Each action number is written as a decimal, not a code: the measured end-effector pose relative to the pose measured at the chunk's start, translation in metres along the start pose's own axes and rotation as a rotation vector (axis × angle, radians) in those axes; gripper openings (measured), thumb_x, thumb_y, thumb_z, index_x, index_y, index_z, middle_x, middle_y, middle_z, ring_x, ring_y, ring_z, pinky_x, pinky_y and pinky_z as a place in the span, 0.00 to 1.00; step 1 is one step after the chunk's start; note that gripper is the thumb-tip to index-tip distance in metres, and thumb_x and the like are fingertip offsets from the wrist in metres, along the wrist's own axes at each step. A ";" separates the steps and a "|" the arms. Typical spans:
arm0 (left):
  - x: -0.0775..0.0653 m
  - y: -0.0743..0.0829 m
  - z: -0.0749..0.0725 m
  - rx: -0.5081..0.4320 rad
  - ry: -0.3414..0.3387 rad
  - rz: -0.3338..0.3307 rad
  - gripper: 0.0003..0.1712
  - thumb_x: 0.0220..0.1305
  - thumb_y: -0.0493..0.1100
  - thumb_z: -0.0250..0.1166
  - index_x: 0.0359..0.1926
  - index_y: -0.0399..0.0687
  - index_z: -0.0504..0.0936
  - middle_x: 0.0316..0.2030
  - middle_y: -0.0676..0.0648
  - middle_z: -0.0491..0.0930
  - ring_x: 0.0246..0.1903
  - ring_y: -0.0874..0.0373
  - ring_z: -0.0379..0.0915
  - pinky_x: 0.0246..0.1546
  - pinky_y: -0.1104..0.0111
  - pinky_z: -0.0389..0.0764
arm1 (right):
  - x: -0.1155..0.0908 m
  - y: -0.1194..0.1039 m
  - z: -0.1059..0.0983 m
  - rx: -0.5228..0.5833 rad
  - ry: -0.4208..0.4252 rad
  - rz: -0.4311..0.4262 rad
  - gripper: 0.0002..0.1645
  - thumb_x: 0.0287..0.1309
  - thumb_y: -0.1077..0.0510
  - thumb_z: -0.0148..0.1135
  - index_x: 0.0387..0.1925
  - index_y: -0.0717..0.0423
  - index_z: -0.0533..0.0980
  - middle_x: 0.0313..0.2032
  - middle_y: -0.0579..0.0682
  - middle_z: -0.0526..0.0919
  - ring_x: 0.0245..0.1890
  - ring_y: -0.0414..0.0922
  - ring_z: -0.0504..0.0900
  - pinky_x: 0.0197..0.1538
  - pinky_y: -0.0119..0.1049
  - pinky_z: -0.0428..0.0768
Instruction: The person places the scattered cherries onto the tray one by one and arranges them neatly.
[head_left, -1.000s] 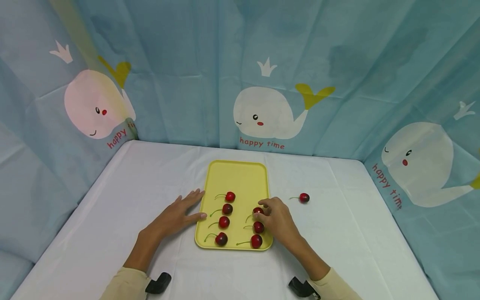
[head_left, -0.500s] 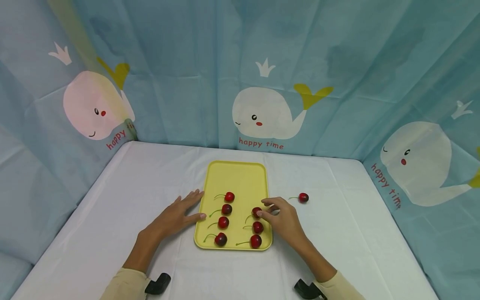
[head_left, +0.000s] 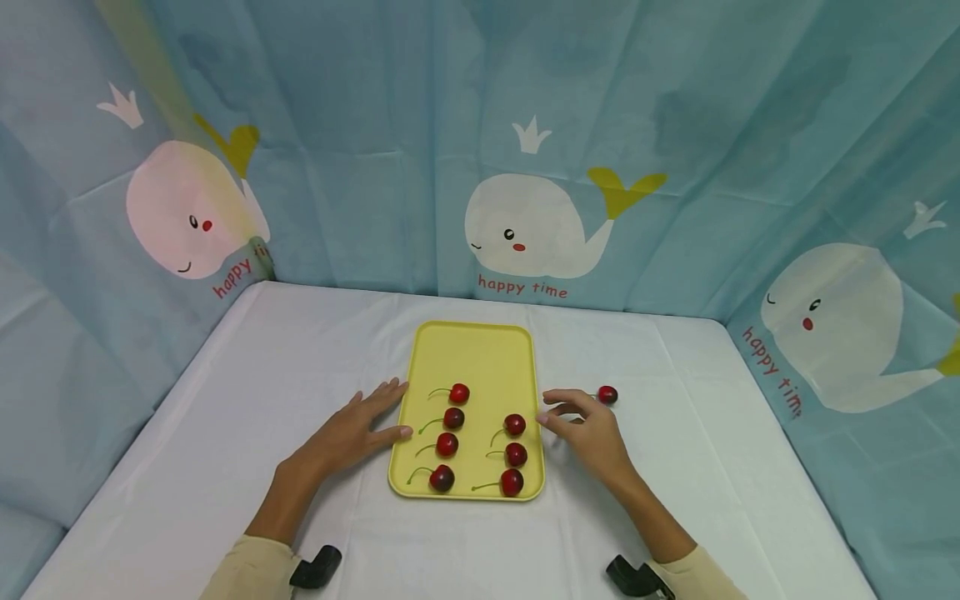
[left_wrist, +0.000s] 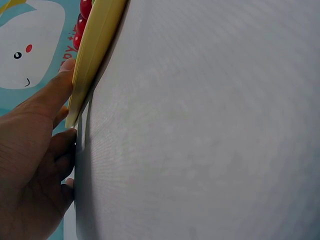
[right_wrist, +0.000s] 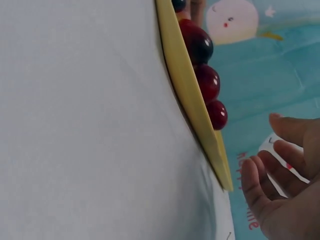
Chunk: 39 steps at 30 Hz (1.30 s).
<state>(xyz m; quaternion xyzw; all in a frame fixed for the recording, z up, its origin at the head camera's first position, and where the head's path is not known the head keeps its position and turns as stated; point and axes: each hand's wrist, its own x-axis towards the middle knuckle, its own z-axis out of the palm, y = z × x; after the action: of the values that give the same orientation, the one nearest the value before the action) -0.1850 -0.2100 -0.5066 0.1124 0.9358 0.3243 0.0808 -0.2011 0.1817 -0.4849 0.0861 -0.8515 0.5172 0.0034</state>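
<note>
A yellow tray (head_left: pixel 472 350) lies on the white cloth with two columns of cherries: a longer left one, topped by a cherry (head_left: pixel 460 393), and a right one of three, topped by a cherry (head_left: pixel 514 425). My left hand (head_left: pixel 345 437) touches the tray's left edge with its fingertips and thumb, fingers extended. My right hand (head_left: pixel 592 433) is just off the tray's right edge, fingers loosely bent with nothing between them; the right wrist view shows the same gap between thumb and fingers. Beyond that hand a single cherry (head_left: pixel 607 395) lies on the cloth, its stem partly hidden.
A white cloth (head_left: pixel 720 467) covers the table. Blue curtains (head_left: pixel 360 167) printed with whales stand at the back and both sides. Black wrist devices show at both sleeves, one by the left sleeve (head_left: pixel 247 571).
My right hand has let go of the top cherry in the right column and moved right, off the tray toward the loose cherry. The left hand has stayed put.
</note>
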 end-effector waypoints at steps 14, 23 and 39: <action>0.000 0.000 0.000 -0.005 -0.007 -0.019 0.50 0.69 0.68 0.67 0.83 0.56 0.61 0.83 0.42 0.55 0.83 0.39 0.46 0.83 0.39 0.43 | 0.003 0.010 -0.029 -0.020 0.069 -0.031 0.25 0.63 0.46 0.77 0.57 0.51 0.85 0.55 0.48 0.88 0.52 0.44 0.86 0.53 0.29 0.82; 0.000 0.000 -0.002 0.002 -0.007 -0.013 0.50 0.69 0.67 0.68 0.84 0.55 0.60 0.83 0.42 0.55 0.83 0.40 0.46 0.83 0.40 0.43 | 0.005 0.014 -0.045 -0.055 0.104 -0.024 0.24 0.65 0.46 0.76 0.59 0.50 0.84 0.55 0.53 0.88 0.53 0.46 0.85 0.52 0.25 0.81; 0.000 -0.001 0.000 0.004 -0.006 -0.010 0.50 0.69 0.67 0.67 0.84 0.55 0.61 0.83 0.42 0.55 0.83 0.41 0.46 0.83 0.40 0.43 | 0.012 0.029 -0.067 -0.063 0.131 0.051 0.28 0.66 0.49 0.76 0.62 0.57 0.82 0.52 0.59 0.88 0.53 0.46 0.85 0.45 0.23 0.85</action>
<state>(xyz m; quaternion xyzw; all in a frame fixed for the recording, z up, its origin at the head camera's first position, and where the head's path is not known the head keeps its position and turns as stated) -0.1854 -0.2102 -0.5074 0.1088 0.9367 0.3219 0.0849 -0.2233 0.2520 -0.4778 0.0300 -0.8672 0.4947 0.0488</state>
